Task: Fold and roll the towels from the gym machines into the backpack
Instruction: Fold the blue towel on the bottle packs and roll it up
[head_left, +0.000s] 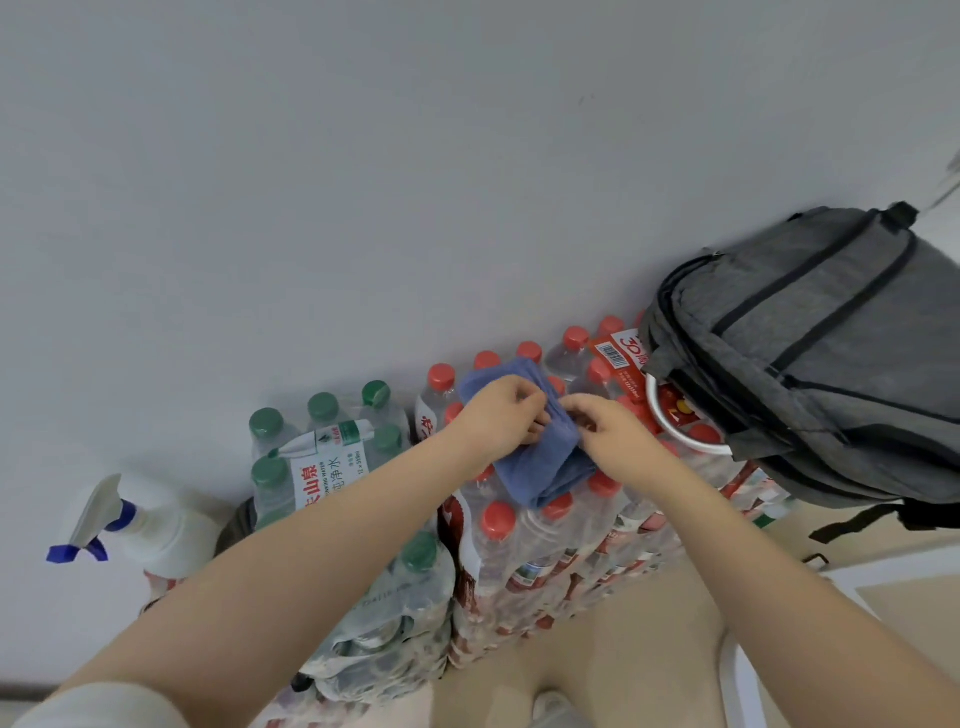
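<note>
Towel (540, 462), blue and folded, lies on the red-capped bottle packs (561, 540) against the wall. Left hand (501, 415) and right hand (605, 423) both pinch its upper edge, fingers curled into the cloth. Just right, the grey backpack (821, 353) rests on the same packs; green-capped bottle packs (332, 457) stand left.

Both hands work a folded blue towel (540, 457) lying on shrink-wrapped red-capped bottles (545, 545). The left hand (501, 413) and right hand (605, 423) pinch its upper fold, fingers curled. A grey backpack (831, 353) rests on the bottles beside them; green-capped bottles (322, 457) and a spray bottle (140, 525) stand left.
</note>
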